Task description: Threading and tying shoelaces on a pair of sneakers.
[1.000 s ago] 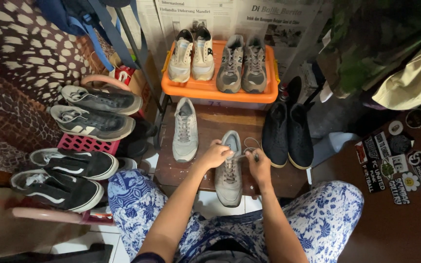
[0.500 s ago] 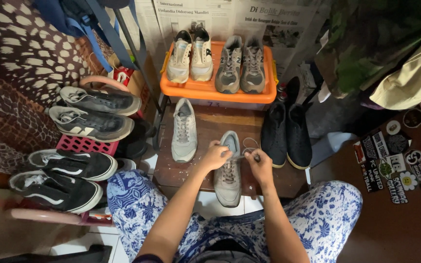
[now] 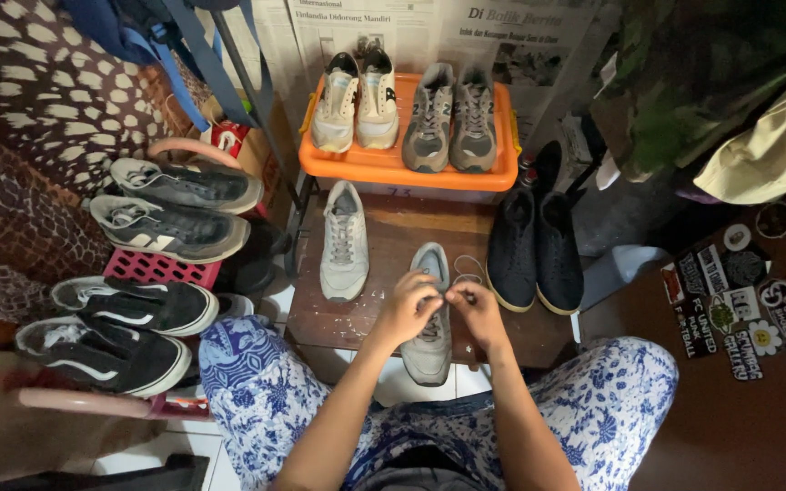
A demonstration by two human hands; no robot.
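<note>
We are viewing 2 hands: left hand [image 3: 404, 309] and right hand [image 3: 478, 312] are pinching the thin, limp lace of a light grey sneaker [image 3: 428, 314] resting on the wooden counter [image 3: 393, 238]; fingers are closing narrowly, best gripping near the eyelets

Second light grey lace-up sneaker [image 3: 344, 242] on brown wooden bench [image 3: 393, 227], left side. Orange plastic tray [image 3: 393, 165] behind, carrying cream sneaker pair [image 3: 357, 102] and grey suede pair [image 3: 452, 118]. Black slip-on pair [image 3: 535, 245] at bench's right end. On left: two dark grey trainers [image 3: 175, 205] stacked above pink plastic crate [image 3: 161, 268], two black skate shoes [image 3: 120, 332] lower. Newspaper sheets [image 3: 429, 27] on back wall. Stickers [image 3: 739, 300] on brown surface, right.
</note>
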